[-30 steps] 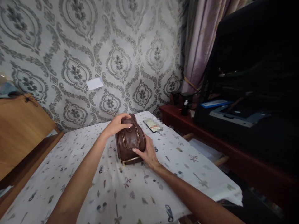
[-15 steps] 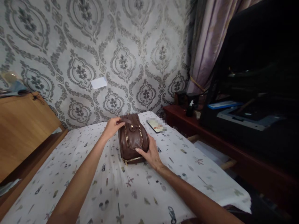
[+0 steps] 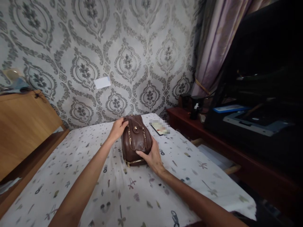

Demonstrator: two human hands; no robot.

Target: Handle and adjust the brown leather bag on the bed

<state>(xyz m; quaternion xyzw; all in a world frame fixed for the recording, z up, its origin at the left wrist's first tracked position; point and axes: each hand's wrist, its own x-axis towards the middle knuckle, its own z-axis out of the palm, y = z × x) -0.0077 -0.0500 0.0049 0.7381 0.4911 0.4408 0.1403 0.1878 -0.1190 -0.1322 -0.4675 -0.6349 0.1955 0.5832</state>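
Observation:
A brown leather handbag (image 3: pixel 138 138) lies on a white printed cloth (image 3: pixel 94 195). It has gold zippers down its front and a round gold stud on a small tab. My left hand (image 3: pixel 117 129) pinches the bag's upper left edge, thumb on top, with the other fingertips partly hidden behind it. Around the lower right side wraps my right hand (image 3: pixel 154 157), its thumb resting on the front near the bottom of the zipped pocket. Those right fingers are mostly out of sight behind the bag.
Just right of the bag lies a phone (image 3: pixel 159 127) with a lit, blurred screen. A wooden panel (image 3: pixel 26 126) rises at left. Along the right stands a dark red cabinet (image 3: pixel 181 121) with a small bottle (image 3: pixel 194 112) and a large black screen (image 3: pixel 260 63).
A brown strap or flap that my left hand held raised across the bag's top now lies lower. My left hand has shifted slightly right; my right hand keeps its hold.

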